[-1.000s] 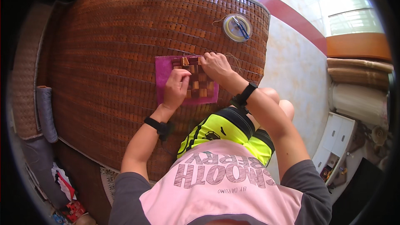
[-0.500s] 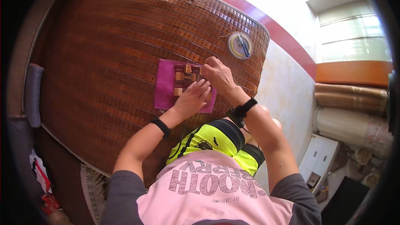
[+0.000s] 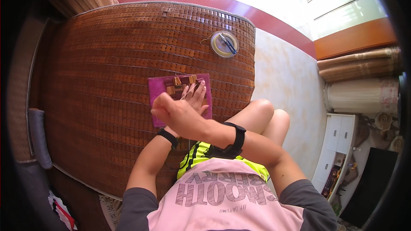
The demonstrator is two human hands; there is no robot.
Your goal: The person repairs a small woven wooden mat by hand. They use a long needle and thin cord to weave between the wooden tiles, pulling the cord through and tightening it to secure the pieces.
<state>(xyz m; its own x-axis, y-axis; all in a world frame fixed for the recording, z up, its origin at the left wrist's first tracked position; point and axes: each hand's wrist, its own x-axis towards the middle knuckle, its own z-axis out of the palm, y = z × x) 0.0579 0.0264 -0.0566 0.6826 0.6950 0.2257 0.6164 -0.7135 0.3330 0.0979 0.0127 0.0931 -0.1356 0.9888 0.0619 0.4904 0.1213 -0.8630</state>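
Observation:
Light and dark brown wooden blocks (image 3: 171, 90) lie grouped on a purple cloth (image 3: 156, 87), which is spread on the brown tile mat. My left hand (image 3: 195, 97) rests over the right part of the blocks, fingers stretched out and a little apart. In front of it, nearer to me, my right hand (image 3: 169, 109) is raised with its fingers curled together. It crosses over my left wrist and covers part of the cloth. Whatever its fingers pinch, if anything, is too small or hidden to make out.
A round, shallow container (image 3: 217, 49) with a dark blue tool (image 3: 228, 44) in it stands near the mat's far right corner. A grey rolled bolster (image 3: 39, 139) lies at the left edge. To the right, a white cabinet (image 3: 332, 154) stands on the floor.
My right hand has swung from the far right side of the blocks to the left and toward me, across my left wrist. My left hand stays on the blocks. The whole view has shifted.

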